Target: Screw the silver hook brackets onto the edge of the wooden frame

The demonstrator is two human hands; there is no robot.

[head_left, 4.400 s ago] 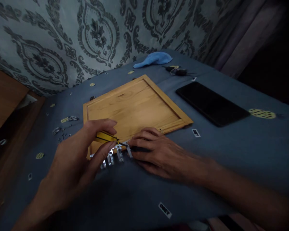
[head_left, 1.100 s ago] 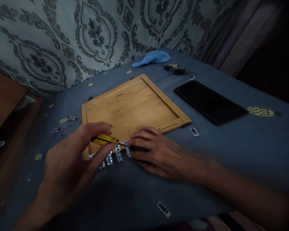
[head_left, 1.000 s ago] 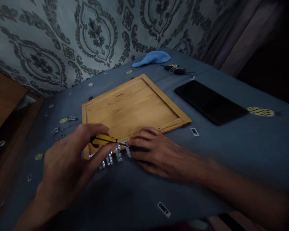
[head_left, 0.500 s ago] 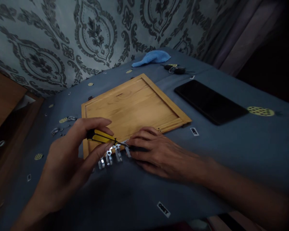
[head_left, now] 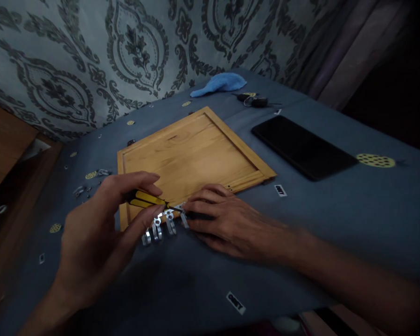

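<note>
My left hand [head_left: 94, 233] pinches a small screwdriver [head_left: 145, 199] with a yellow and black handle between thumb and fingers. Its thin shaft points right, and the tip meets the metal hook rail [head_left: 168, 213] near my right fingertips. Several shiny hooks hang from that rail along the near edge of a framed wooden board [head_left: 192, 154]. With its fingers bent, my right hand [head_left: 227, 219] grips the rail's right end against the board. A dark, slim piece [head_left: 199, 216] shows between those fingers; I cannot make out what it is.
Loose metal hooks [head_left: 80, 191] and small screws lie left of the board. A black phone [head_left: 303, 147] rests to the right, with keys [head_left: 255, 100] and a blue cloth [head_left: 220, 84] farther back. Patterned fabric [head_left: 136, 46] rises behind the blue-covered surface [head_left: 182, 284].
The view has shifted very slightly. Both hands, the screwdriver and the hook rail keep nearly the same places relative to each other.
</note>
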